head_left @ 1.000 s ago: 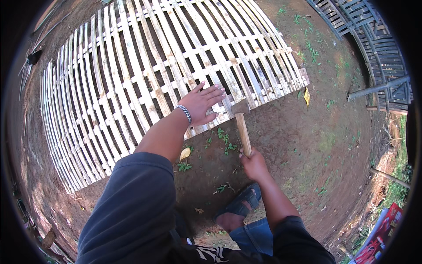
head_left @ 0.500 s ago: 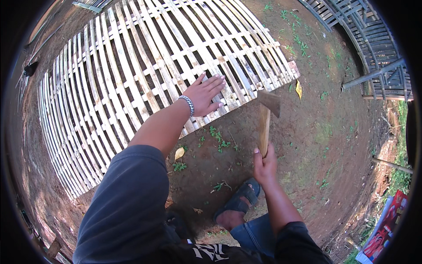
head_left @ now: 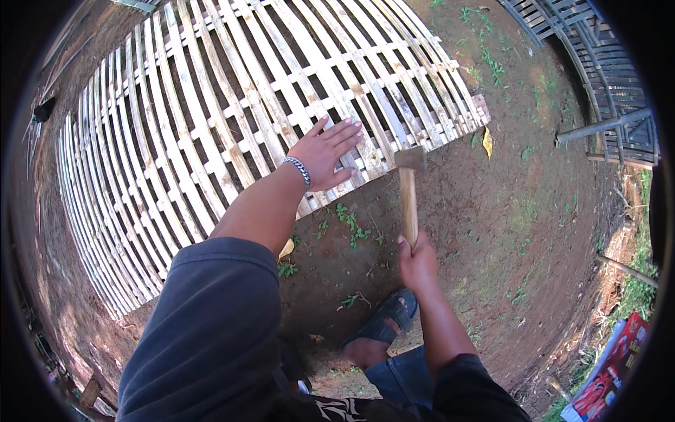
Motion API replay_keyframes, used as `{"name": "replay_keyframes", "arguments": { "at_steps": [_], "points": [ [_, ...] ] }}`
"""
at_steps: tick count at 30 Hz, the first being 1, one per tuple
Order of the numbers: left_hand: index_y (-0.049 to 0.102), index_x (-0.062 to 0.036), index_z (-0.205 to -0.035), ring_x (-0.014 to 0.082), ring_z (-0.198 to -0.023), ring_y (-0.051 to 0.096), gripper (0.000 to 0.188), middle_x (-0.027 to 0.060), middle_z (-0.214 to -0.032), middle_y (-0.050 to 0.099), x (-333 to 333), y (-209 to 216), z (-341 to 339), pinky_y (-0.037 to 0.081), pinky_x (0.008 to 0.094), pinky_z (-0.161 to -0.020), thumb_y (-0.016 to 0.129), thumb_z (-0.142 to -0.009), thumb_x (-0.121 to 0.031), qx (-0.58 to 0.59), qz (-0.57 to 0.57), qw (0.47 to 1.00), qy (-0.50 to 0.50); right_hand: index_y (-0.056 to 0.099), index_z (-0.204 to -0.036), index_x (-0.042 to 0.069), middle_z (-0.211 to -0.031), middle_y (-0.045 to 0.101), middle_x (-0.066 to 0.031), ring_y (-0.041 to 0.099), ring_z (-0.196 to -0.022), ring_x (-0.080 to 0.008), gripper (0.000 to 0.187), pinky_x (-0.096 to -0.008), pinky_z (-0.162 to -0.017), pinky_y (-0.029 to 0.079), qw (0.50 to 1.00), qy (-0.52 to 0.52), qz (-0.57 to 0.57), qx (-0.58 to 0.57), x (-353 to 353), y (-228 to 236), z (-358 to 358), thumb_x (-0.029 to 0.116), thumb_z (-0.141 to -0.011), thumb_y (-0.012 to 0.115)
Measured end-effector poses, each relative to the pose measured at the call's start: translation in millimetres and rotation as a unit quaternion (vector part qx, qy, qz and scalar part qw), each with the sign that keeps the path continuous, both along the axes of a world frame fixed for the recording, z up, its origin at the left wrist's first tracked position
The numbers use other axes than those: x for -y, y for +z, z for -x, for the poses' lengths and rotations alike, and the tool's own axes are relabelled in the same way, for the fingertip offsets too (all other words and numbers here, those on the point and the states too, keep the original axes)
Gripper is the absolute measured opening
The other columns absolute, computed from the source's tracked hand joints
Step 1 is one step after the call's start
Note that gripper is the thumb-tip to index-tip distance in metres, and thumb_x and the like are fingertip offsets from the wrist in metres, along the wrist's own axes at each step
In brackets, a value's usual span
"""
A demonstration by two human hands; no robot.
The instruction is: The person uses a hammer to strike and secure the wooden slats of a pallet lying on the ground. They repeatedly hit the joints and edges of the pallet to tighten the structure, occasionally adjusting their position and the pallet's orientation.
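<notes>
A wide lattice panel of pale bamboo slats [head_left: 204, 137] lies across the ground in front of me. My left hand [head_left: 325, 155] rests flat on its near edge, fingers stretched out and slightly apart, holding nothing. In my right hand [head_left: 418, 264] is a hatchet [head_left: 409, 204], its wooden handle wrapped by my fingers. The hatchet's dark metal head [head_left: 411, 159] is up at the panel's near edge, to the right of my left hand. Whether the blade touches the slats I cannot tell.
Bare brown soil [head_left: 506, 232] with small green weeds surrounds the panel. A dark slatted bamboo structure [head_left: 598, 77] stands at the far right, with a pole jutting out. A yellow leaf [head_left: 487, 143] lies by the panel's corner. My sandalled foot [head_left: 383, 327] is below; a red printed sheet [head_left: 612, 366] lies lower right.
The hatchet and my right hand have moved left, bringing the head nearer my left hand and the panel's edge. My left hand stays in place on the slats.
</notes>
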State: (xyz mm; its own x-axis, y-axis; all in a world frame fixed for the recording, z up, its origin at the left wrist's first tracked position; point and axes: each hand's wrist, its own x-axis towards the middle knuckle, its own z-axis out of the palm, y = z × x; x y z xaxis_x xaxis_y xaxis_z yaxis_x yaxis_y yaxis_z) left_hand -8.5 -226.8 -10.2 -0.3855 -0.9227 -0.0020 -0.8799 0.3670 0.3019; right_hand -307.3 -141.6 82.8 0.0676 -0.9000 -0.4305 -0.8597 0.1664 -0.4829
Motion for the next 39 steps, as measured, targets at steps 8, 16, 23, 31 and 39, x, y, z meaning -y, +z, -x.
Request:
{"name": "replay_keyframes", "arguments": {
  "at_steps": [8,16,23,31,39],
  "points": [
    [0.036,-0.0116,-0.159,0.0205,-0.158,0.020,0.074,0.0055,-0.170,0.028,4.5,2.5,5.7,0.010,0.0481,-0.130,0.049,-0.099,-0.052,-0.023,0.008,1.000,-0.004,0.052,-0.131,-0.002,-0.094,0.068,-0.0332,0.068,-0.090,-0.0518,0.040,-0.0538,-0.079,0.055,0.984,-0.004,0.159,0.079,-18.5,-24.9,6.1,0.019,-0.099,0.062],
    [0.037,-0.0120,-0.159,0.0203,-0.158,0.021,0.074,0.0055,-0.169,0.029,-0.2,0.8,-0.3,0.010,0.0477,-0.130,0.052,-0.098,-0.051,-0.014,0.006,1.000,-0.002,0.053,-0.134,0.004,-0.101,0.069,-0.0318,0.068,-0.092,-0.0502,0.040,-0.0564,-0.080,0.055,0.995,0.044,0.086,0.005,-12.1,19.8,-24.1,0.019,-0.097,0.060],
    [0.036,-0.0129,-0.159,0.0187,-0.158,0.021,0.076,0.0041,-0.170,0.027,7.3,5.9,9.8,0.010,0.0476,-0.131,0.054,-0.095,-0.050,-0.020,0.003,1.000,-0.001,0.054,-0.135,0.009,-0.101,0.070,-0.0262,0.071,-0.090,-0.0434,0.046,-0.0543,-0.079,0.057,0.961,0.168,-0.019,-0.217,22.3,-7.4,27.2,0.013,-0.090,0.064],
    [0.036,-0.0121,-0.159,0.0191,-0.157,0.022,0.076,0.0046,-0.169,0.028,4.3,-8.9,3.5,0.011,0.0491,-0.130,0.053,-0.095,-0.050,0.006,0.026,1.000,-0.012,0.056,-0.127,0.009,-0.100,0.071,-0.0253,0.071,-0.087,-0.0441,0.039,-0.0544,-0.075,0.057,0.947,0.248,0.203,0.023,5.0,20.9,-7.1,0.011,-0.089,0.064],
    [0.035,-0.0115,-0.160,0.0205,-0.158,0.022,0.078,0.0056,-0.170,0.028,7.3,2.3,-0.9,0.009,0.0483,-0.130,0.054,-0.094,-0.049,-0.018,-0.007,1.000,0.005,0.056,-0.131,0.008,-0.103,0.071,-0.0224,0.071,-0.090,-0.0424,0.044,-0.0521,-0.078,0.058,0.975,0.185,0.100,-0.066,12.0,19.6,-4.9,0.010,-0.088,0.066]
  ]
}}
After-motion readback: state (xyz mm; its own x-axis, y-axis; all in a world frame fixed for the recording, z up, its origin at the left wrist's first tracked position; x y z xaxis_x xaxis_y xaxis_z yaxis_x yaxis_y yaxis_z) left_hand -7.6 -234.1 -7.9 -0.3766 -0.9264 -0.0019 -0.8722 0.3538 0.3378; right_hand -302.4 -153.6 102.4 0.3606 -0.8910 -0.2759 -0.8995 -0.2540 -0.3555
